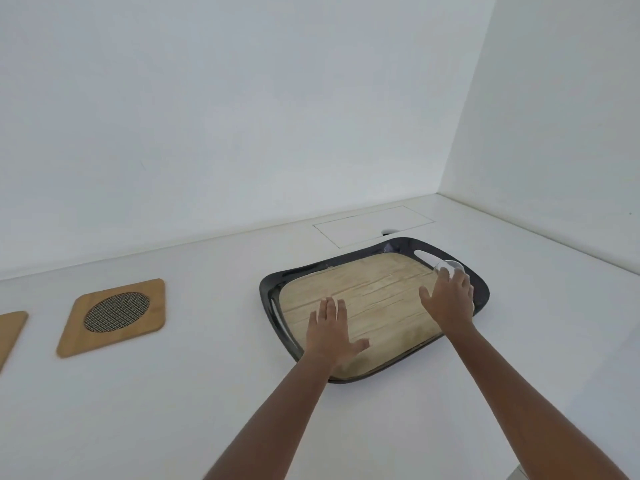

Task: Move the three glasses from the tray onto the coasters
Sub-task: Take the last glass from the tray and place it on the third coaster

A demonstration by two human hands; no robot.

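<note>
Far to the left of our left hand, at the picture's edge, we see a corner of a bamboo coaster (10, 332) lying flat on the white desk (194, 393). Just beside it, nearer our hands but well apart from them, lies a second bamboo coaster (112, 317) with a round dark mesh inset in its middle. Nothing stands on either one.

Our left hand (332, 336) reaches over the near left part of the tray (377, 308), palm down, fingers straight and together, thumb spread to the right. It is open and grips nothing; whether it touches the tray we cannot tell. The tray is dark-rimmed with a light wood-grain floor, and a slot handle shows in its rim on each short side. The floor between our two hands is bare.

Our right hand (448, 296) lies over the far right part of the tray, fingers spread and bent over a clear glass (450, 268). The glass stands at the right end of the tray, just inside the rim by the handle slot, its rim showing past our fingertips. The fingers lie on or around it, yet whether they grip it we cannot tell.

Beyond both hands, a thin rectangular outline (374, 225) is cut into the desk near the wall.
</note>
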